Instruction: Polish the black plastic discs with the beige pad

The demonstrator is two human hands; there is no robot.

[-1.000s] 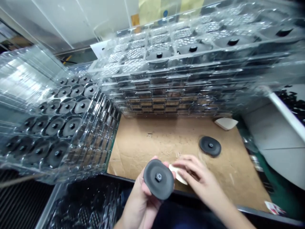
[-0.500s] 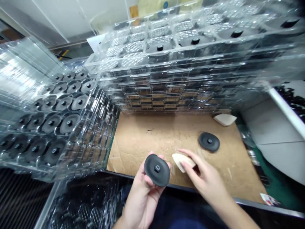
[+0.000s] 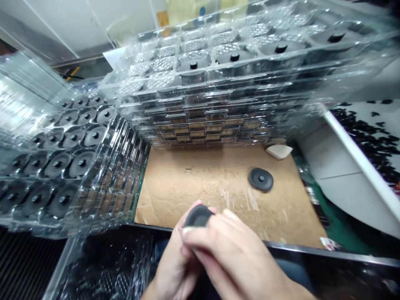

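My left hand (image 3: 173, 266) grips a black rubber disc (image 3: 197, 215) at the bottom middle, over the near edge of the cardboard sheet (image 3: 203, 187). My right hand (image 3: 228, 254) lies across the disc and covers most of it; its fingers are curled against the disc. The white wedge-shaped piece it held a moment ago is hidden. A second black disc (image 3: 261, 179) with a small centre hub lies alone on the cardboard to the right.
Stacks of clear plastic trays stand at the left (image 3: 62, 150) and at the back (image 3: 218, 83), with several black discs in their pockets. A white wedge (image 3: 279, 151) lies at the cardboard's far right. A black bin (image 3: 103, 266) sits at the near left. Small black parts (image 3: 368, 133) lie at right.
My right hand has moved left with the white piece and now covers the disc in my left hand. The view has shifted slightly right.
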